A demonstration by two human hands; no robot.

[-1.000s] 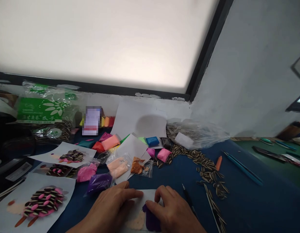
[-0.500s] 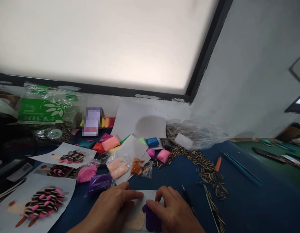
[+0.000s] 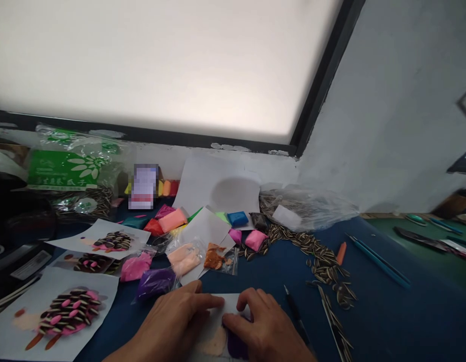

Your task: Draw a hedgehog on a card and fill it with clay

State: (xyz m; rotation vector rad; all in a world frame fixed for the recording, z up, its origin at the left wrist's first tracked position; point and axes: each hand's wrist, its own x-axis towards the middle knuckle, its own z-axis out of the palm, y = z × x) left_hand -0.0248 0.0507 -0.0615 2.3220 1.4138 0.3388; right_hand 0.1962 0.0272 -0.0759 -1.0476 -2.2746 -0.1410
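Note:
At the bottom centre, a white sheet [image 3: 231,300] carries a flat patch of pale peach clay [image 3: 213,343] beside a flattened piece of purple clay [image 3: 237,347]. My left hand [image 3: 174,319] rests over the sheet's left side, index finger stretched across the paper and thumb below it, with nothing visibly gripped. On the right, my right hand [image 3: 266,322] curls over the purple clay. Its thumb presses at the clay's upper left edge and the bent index finger touches down just above. Much of the purple piece is hidden under this hand.
Packets of coloured clay [image 3: 157,281] lie behind my hands. At left are sheets with seed-and-clay hedgehog pictures [image 3: 70,311]. Sunflower seeds [image 3: 325,266], a pen [image 3: 295,309], tweezers [image 3: 333,322] and blue tweezers [image 3: 379,261] lie right. A seed bag [image 3: 67,171] stands at back left.
My right thumb and index finger have shifted slightly left along the top of the purple clay, covering more of it. My left hand stays nearly still. The view has tilted a little.

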